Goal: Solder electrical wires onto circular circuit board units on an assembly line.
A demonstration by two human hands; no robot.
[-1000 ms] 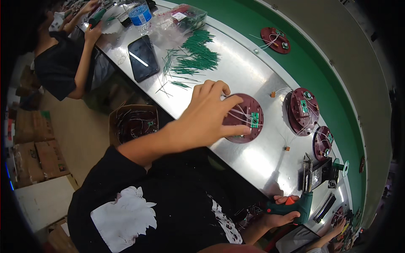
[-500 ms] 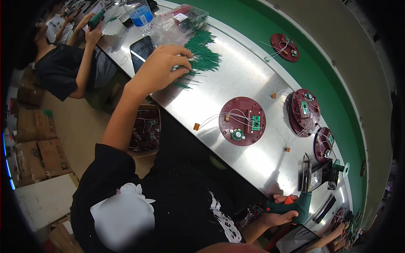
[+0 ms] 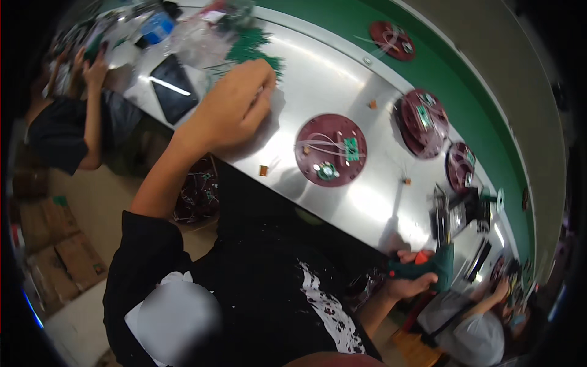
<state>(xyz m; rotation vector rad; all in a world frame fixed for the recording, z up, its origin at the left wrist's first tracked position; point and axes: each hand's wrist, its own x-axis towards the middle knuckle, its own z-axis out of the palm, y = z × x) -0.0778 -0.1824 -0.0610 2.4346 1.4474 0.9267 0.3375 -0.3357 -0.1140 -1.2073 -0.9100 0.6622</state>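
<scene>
My left hand point(image 3: 235, 110) is over the metal table, just in front of a pile of thin green strips point(image 3: 251, 46). Its fingers are curled together, and what they hold, if anything, is hidden. Low on the right, my right hand point(image 3: 406, 278) grips a green pistol-shaped tool point(image 3: 437, 268) with a red trigger, its metal front end pointing away over the table. Between my hands lies a round maroon plate point(image 3: 318, 168) bearing a green circuit board point(image 3: 351, 149), white wires and a small round part. A small orange-brown piece point(image 3: 263, 170) rests near the table edge.
More maroon plates with boards point(image 3: 422, 125) are stacked at the right, another point(image 3: 392, 41) on the green strip behind. A dark tablet or phone point(image 3: 173, 88), plastic bags point(image 3: 205, 37) and a blue-labelled bottle point(image 3: 157, 27) stand at the left. Other people work on both sides.
My left hand has drawn back from the green pile toward me, its fingers now closed together. The right hand keeps its grip on the green tool. The whole view has shifted.
</scene>
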